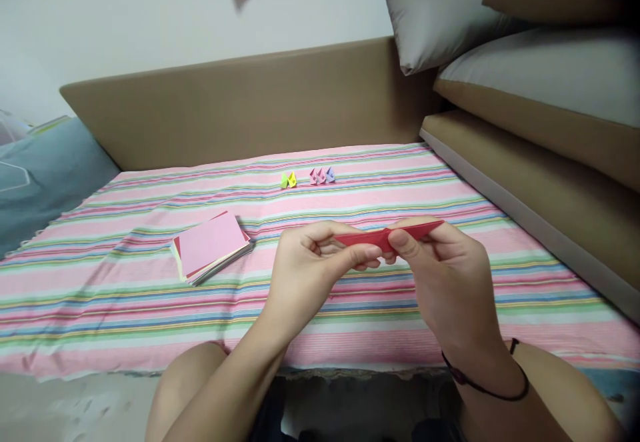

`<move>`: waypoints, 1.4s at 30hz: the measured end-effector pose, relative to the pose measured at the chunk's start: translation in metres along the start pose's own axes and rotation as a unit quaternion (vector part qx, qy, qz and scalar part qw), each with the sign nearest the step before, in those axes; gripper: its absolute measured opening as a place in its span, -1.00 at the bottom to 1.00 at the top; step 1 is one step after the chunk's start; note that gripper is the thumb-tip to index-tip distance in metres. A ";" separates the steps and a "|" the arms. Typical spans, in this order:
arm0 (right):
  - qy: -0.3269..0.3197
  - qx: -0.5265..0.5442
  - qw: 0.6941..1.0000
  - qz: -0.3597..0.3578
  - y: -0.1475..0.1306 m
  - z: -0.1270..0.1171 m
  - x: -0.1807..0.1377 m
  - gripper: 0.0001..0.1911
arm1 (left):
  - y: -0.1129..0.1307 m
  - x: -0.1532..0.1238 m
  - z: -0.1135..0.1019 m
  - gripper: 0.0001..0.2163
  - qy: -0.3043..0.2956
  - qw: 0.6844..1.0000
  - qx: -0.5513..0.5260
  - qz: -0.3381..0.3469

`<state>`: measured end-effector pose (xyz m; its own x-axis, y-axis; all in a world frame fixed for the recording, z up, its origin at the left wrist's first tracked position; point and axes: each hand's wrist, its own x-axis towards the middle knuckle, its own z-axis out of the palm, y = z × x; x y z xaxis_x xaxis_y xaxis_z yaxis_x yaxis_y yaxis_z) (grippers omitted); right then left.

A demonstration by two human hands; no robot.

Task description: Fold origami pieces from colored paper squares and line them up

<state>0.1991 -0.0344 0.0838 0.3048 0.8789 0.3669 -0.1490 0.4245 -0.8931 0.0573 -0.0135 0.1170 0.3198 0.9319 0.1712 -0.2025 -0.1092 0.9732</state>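
**Pinching a crease into the red paper strip**

We hold a long, narrow folded strip of red paper (387, 235) in the air above the pink striped bedsheet (350, 309), both hands closed on it. Our left hand (313, 262) pinches the strip's left half between thumb and curled fingers; our right hand (445, 275) pinches it just right of the middle, with the pointed right end sticking out past the knuckles. The two thumbs nearly touch at the centre.

To crease well, we judge that the layers should be lined up edge to edge before pressing, and that the pinch should slide outward from the middle so the fold stays straight.

For room, the bed is open in front of our hands. A stack of square coloured paper sheets with a pink one on top (213, 247) lies to the left, well apart. A row of small folded paper pieces in yellow, pink and purple (307, 177) sits far back, near the brown padded headboard (240, 109). Brown and grey cushions (540, 89) are piled along the right side. The bed's near edge runs just above our knees.
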 end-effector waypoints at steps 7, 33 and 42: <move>0.012 0.032 0.999 0.004 0.007 0.001 0.001 -0.97 | 0.000 0.001 -0.003 -0.96 -0.008 1.000 -0.010 0.003; -0.019 -0.084 0.996 0.037 0.004 -0.005 0.009 -0.96 | -0.008 0.015 -0.017 -0.86 0.004 0.996 0.076 -0.040; -0.041 -0.082 0.996 -0.016 0.001 -0.004 0.007 -0.92 | -0.007 0.011 -0.011 -0.82 0.020 0.997 0.052 0.050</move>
<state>0.2047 -0.0283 0.0843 0.2282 0.8827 0.4107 0.0165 0.4183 -0.9082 0.0522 0.0011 0.1106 0.2648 0.9273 0.2645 -0.1333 -0.2364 0.9625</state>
